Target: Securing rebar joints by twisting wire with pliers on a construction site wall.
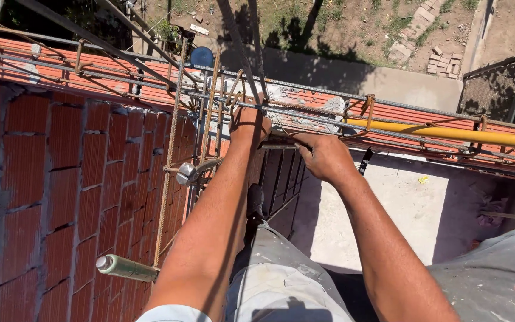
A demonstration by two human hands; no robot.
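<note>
Two bare hands work atop a red hollow-brick wall [78, 179]: my left hand [249, 124] closes on the rusty steel rebar cage [222, 101], my right hand [324, 156] clamps a thin metal tool [276, 145]; tying looks unfinished.

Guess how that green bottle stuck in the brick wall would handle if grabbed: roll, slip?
The green bottle is round and smooth, so it would probably roll once laid flat. It looks like slick plastic, possibly slippery. It juts out sideways from the brick wall, so a nudge might drop it.
</note>
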